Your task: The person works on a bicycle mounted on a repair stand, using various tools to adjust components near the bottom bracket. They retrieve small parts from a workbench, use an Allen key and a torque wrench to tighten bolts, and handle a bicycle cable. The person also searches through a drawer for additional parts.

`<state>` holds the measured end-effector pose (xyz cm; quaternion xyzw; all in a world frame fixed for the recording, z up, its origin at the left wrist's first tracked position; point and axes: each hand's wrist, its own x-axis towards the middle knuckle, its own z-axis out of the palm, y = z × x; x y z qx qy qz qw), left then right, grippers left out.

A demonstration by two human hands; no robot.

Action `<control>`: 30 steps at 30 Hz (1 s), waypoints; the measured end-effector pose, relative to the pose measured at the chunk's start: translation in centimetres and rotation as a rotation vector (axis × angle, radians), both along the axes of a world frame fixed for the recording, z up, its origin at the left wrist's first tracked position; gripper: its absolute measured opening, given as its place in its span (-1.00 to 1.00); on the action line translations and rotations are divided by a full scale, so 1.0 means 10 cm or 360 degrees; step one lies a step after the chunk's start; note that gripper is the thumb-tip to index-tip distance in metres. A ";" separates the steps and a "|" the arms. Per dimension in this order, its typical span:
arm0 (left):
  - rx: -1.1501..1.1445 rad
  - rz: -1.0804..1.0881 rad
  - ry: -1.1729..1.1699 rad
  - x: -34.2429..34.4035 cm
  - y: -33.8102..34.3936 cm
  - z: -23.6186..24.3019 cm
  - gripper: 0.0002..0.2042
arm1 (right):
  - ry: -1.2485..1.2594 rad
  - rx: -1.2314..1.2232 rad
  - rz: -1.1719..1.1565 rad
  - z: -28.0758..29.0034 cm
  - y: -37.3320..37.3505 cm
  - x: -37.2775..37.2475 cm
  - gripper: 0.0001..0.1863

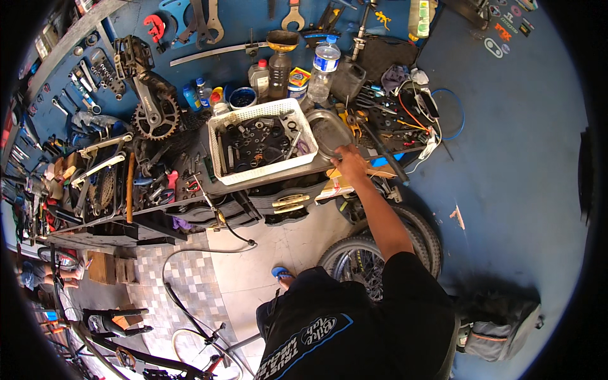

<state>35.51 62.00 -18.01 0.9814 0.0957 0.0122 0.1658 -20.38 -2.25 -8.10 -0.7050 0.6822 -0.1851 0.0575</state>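
My right hand (350, 163) reaches forward to the workbench, its fingers curled at the near rim of a shallow oval metal tray (330, 132). The fingers look closed on that rim, though their tips are partly hidden. Directly left of the tray is a white plastic basket (253, 175) holding many small dark bike parts, rings and bolts. A long dark bar (384, 152) lies slanted just right of the hand. My left hand is out of sight; my dark shirt fills the lower middle.
Behind the basket stand a clear water bottle (323, 75), a dark bottle (279, 75) and a blue tub (243, 97). A crankset (152, 113) and loose tools crowd the bench's left. Bike wheels (373, 259) lean below the bench; a bicycle (120, 354) is at lower left, a bag (500, 335) at lower right.
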 end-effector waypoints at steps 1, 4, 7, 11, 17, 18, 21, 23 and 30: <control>-0.0009 0.0010 -0.0001 -0.01 0.01 -0.01 0.36 | -0.0005 0.0017 -0.0032 0.01 -0.02 0.03 -0.66; -0.0011 0.0055 -0.0009 -0.04 0.13 -0.01 0.38 | -0.0135 -0.0061 -0.0031 0.17 -0.05 0.22 -0.69; -0.0020 0.0111 -0.0022 -0.09 0.26 -0.01 0.39 | -0.0307 -0.0281 0.0252 0.38 -0.18 0.51 -0.77; -0.0045 0.0199 -0.0039 -0.11 0.60 -0.01 0.41 | -0.0159 -0.0023 0.0845 0.46 -0.54 1.04 -0.83; -0.0277 0.0496 -0.0085 -0.14 1.27 -0.07 0.45 | 0.0542 0.0277 0.1257 0.34 -1.00 1.57 -0.83; -0.0296 0.0626 -0.0132 -0.21 1.60 0.03 0.45 | 0.0366 0.0266 0.1265 0.30 -0.85 1.75 -0.83; -0.0867 0.0413 0.0012 -0.27 1.67 -0.08 0.35 | 0.0536 0.0209 0.1368 0.23 -1.06 1.59 -0.77; -0.0336 0.0672 -0.0077 -0.45 1.91 0.12 0.20 | 0.0301 0.0267 0.1471 -0.03 -1.05 1.73 -0.70; -0.0518 0.0771 -0.0145 -0.46 1.27 0.20 0.11 | -0.0439 0.0142 0.1120 -0.31 -2.42 1.20 -0.86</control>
